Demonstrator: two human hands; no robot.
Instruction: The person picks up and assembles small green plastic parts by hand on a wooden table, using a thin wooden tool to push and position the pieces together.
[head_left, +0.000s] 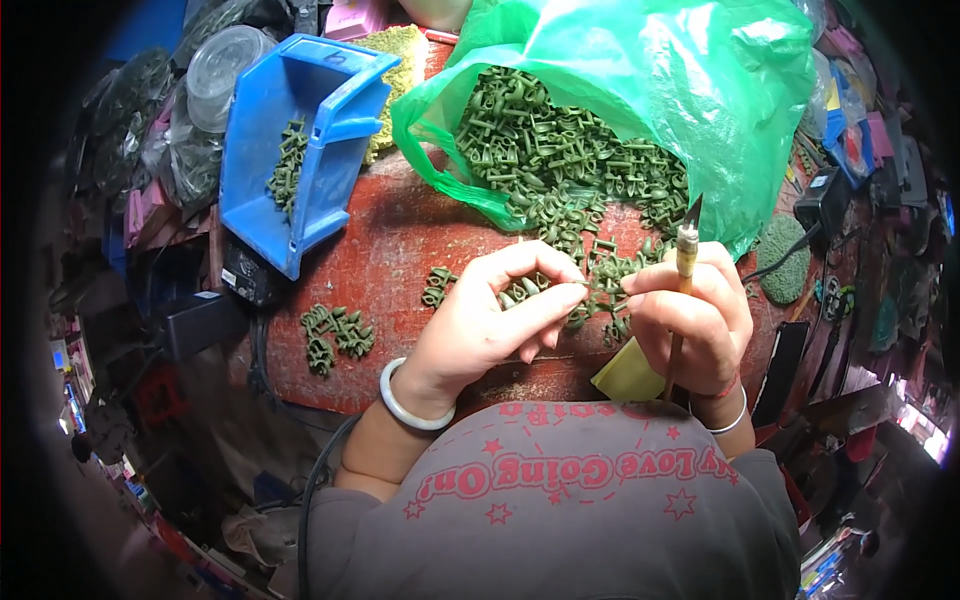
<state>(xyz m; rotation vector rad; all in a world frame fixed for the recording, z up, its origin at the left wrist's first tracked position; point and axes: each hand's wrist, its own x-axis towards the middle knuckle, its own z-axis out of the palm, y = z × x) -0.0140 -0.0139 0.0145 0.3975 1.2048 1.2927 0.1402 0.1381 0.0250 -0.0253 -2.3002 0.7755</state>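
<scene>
My left hand (485,320) pinches thumb against forefinger; whatever tiny thing is between the tips is too small to make out. Facing it, my right hand (700,325) is closed around a slim craft knife (687,240) with a tan handle and a dark pointed tip turned upward. Its thumb and forefinger also come together near the left fingertips. Under and beyond both hands lies a loose heap of small dark-green ring-shaped pieces (615,265). More of these pieces (560,140) spill from a green plastic bag (740,90) at the far side.
A blue plastic bin (250,190) with some green pieces stands at the far left. A smaller cluster (337,335) lies on the worn red tabletop (385,225). A yellowish paper (630,375) is near my right hand. A green pad (783,260) and black phone-like slab (778,372) lie right.
</scene>
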